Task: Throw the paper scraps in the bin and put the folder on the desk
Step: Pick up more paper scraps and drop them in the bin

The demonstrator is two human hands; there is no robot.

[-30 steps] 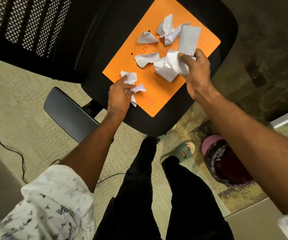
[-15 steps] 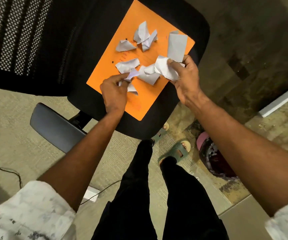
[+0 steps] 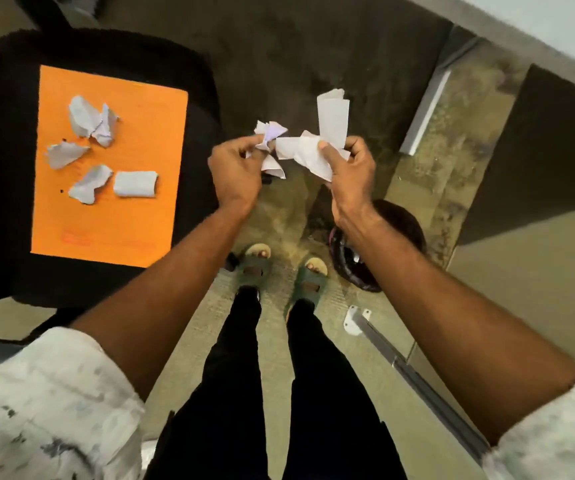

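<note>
An orange folder [image 3: 109,220] lies flat on the black chair seat at the left, with several white paper scraps [image 3: 93,121] on it. My left hand [image 3: 235,171] is shut on small crumpled scraps [image 3: 270,133], held in the air to the right of the chair. My right hand [image 3: 351,164] grips larger scraps [image 3: 332,121], one strip sticking upward. Both hands are close together above the floor. The bin [image 3: 400,216], dark with a pink rim, stands on the floor just below my right wrist, which partly hides it.
The black chair seat [image 3: 196,98] fills the left side. My feet in green sandals [image 3: 254,268] stand beside the bin. A dark cabinet or desk panel [image 3: 535,157] rises at the right, and a metal rail [image 3: 417,375] lies on the floor at lower right.
Both hands have lifted off the folder with their scraps and swung right, past the chair's edge, to above the floor near the bin. The view has turned right with them.
</note>
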